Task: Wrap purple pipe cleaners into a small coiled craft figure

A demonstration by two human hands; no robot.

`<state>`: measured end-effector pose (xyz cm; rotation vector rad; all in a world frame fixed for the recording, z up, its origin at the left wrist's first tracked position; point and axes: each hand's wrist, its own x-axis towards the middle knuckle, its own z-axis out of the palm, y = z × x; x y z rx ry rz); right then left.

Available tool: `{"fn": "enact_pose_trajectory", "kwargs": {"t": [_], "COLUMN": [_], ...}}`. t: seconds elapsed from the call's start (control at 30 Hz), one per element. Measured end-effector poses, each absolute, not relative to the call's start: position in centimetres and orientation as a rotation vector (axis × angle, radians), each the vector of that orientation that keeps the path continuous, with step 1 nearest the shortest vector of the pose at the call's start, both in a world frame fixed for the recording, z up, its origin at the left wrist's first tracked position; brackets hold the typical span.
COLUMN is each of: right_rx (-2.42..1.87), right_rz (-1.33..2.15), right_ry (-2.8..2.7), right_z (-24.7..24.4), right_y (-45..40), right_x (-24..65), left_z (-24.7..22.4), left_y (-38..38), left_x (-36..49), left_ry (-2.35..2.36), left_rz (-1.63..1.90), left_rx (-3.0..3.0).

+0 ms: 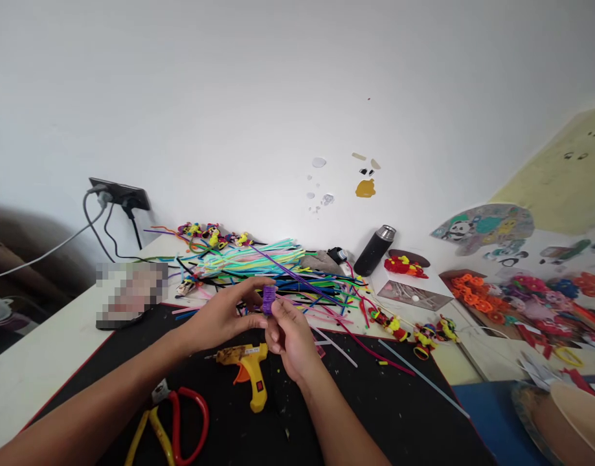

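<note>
Between my two hands, above the black mat [375, 401], is a small purple piece of coiled pipe cleaner [269, 299]. My right hand [294, 340] pinches it with the thumb in front. The fingers of my left hand [224, 314] curve around its other side, fingertip near the top edge and thumb near the bottom. Just below the hands a yellow hot glue gun [251, 372] lies on the mat. Red-handled scissors [190, 421] and yellow-handled pliers [156, 430] lie near my left forearm, which partly covers them.
Many loose pipe cleaners [258, 259] spread across the back of the table. Small colourful figures [426, 336] lie at the right, others at the back left. A black thermos [375, 249] leans by the wall beside an open box [408, 285]. A blurred-out object [132, 291] stands at left.
</note>
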<state>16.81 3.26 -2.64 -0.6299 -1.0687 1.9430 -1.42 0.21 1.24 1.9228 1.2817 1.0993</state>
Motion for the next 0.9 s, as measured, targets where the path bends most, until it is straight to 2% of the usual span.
{"fn": "enact_pose_trajectory", "kwargs": {"t": [0.13,0.37,0.9], "right_rx": [-0.676,-0.774,-0.855], "right_rz": [1.881,1.844,1.815], "right_ry": [-1.151,-1.368,-1.446], "right_z": [-2.8,-2.8,-2.1], "right_y": [3.7,3.1,3.0], "right_x": [17.1,17.0,17.4], "left_z": [1.9,2.9,3.1], "left_y": [0.8,1.4,1.7], "left_x": [-2.4,-3.0,-3.5], "left_ry": [1.269,1.191,1.197], "left_rz": [1.113,0.937,0.911], "left_rx": [1.759,1.604,1.418]}}
